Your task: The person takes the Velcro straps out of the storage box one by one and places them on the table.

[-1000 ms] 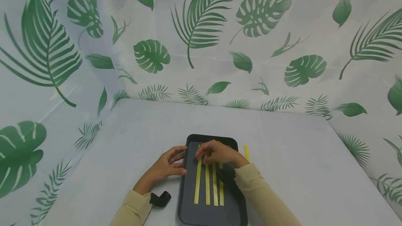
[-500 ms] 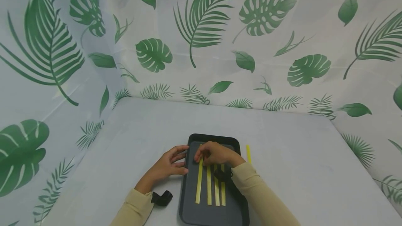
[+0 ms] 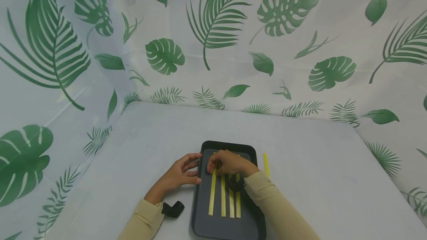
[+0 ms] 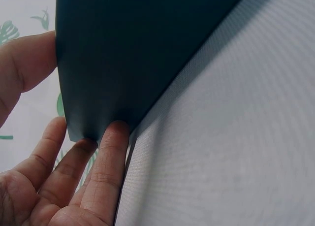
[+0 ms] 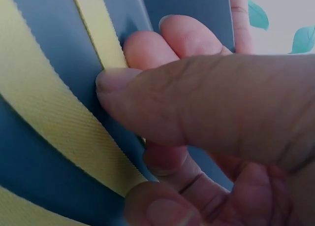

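Right now your left hand (image 3: 182, 170) rests its spread fingers against the left wall of the dark tray (image 3: 227, 229), which sits on the white surface (image 3: 160, 129). Your right hand (image 3: 230, 163) pinches the leftmost yellow strip (image 3: 211, 197) between thumb and fingers near its far end. Three other strips (image 3: 231, 207) lie lengthwise beside it in the tray; another yellow strip (image 3: 265, 163) lies outside, just right of the tray.
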Motion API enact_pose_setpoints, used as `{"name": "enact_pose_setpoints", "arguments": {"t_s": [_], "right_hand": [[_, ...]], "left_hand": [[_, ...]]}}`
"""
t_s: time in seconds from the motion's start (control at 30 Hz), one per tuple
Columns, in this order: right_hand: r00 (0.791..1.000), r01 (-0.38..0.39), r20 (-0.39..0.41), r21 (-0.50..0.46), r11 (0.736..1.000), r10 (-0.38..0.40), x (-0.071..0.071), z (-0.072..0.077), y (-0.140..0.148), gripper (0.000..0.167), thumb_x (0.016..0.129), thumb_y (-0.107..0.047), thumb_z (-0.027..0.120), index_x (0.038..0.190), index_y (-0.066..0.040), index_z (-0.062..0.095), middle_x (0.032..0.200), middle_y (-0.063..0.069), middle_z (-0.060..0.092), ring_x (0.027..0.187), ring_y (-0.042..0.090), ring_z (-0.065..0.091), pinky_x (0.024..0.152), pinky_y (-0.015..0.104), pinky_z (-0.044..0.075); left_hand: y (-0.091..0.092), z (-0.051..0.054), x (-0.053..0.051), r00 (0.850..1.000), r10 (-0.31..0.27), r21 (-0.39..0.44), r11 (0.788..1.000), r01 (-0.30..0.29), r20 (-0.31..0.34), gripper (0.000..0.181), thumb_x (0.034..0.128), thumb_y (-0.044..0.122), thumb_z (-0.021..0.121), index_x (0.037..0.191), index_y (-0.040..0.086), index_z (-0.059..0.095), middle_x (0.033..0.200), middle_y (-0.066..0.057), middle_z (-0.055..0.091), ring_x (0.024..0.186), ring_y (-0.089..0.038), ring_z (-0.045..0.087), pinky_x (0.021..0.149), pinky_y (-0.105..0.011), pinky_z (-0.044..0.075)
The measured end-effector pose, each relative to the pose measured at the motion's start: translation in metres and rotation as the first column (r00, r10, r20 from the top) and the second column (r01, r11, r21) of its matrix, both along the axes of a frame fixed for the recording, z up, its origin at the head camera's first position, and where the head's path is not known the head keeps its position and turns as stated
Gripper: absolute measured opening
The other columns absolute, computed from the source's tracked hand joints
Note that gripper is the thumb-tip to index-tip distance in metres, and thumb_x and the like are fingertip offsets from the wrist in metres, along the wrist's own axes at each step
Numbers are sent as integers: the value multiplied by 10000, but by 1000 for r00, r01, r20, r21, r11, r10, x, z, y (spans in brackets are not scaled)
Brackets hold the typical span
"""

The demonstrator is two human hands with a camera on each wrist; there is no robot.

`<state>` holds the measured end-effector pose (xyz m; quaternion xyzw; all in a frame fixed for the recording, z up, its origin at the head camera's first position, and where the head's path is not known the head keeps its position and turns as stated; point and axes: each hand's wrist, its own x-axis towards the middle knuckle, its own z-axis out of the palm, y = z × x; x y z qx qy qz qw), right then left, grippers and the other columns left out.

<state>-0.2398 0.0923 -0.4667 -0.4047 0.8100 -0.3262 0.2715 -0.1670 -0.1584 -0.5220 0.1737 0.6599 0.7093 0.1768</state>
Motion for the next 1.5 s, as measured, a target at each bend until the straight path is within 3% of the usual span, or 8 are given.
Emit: {"name": "enact_pose_setpoints", "arguments": {"t_s": [0.37, 0.77, 1.2, 1.5], "right_hand": [[997, -34, -63, -5, 999, 34, 1, 1, -1, 295, 835, 220, 703, 924, -58, 749, 908, -37, 707, 767, 4, 572, 701, 211, 532], [992, -43, -117, 2, 999, 43, 5, 7, -3, 249, 889, 175, 730, 890, -73, 749, 859, -54, 693, 768, -10, 564, 745, 209, 530], [982, -64, -180, -75, 995, 50, 9, 23, 2, 230, 964, 151, 685, 1004, -60, 768, 982, -15, 706, 867, 26, 595, 788, 255, 576], [977, -50, -212, -104, 993, 27, 11, 35, 6, 197, 979, 85, 682, 1057, -65, 785, 962, -20, 675, 864, 26, 560, 799, 273, 572]], "left_hand": [[2, 4, 0, 1000, -4, 5, 1000, 4, -2, 860, 922, 37, 850, 1613, -103, 356, 1681, -336, 323, 1535, -529, 368, 1161, -393, 515], [3, 4, 0, 1000, -6, 6, 1000, 6, -4, 845, 921, -2, 830, 1611, -107, 354, 1680, -344, 316, 1532, -535, 369, 1138, -355, 530], [2, 4, 0, 1000, -5, 11, 1000, 5, -6, 840, 916, -9, 827, 1606, -112, 359, 1676, -341, 332, 1531, -525, 377, 1144, -357, 526], [1, 5, 2, 1000, 4, -32, 999, -5, -30, 836, 928, 74, 855, 1600, -91, 385, 1677, -315, 351, 1528, -513, 391, 1163, -443, 516]]}}
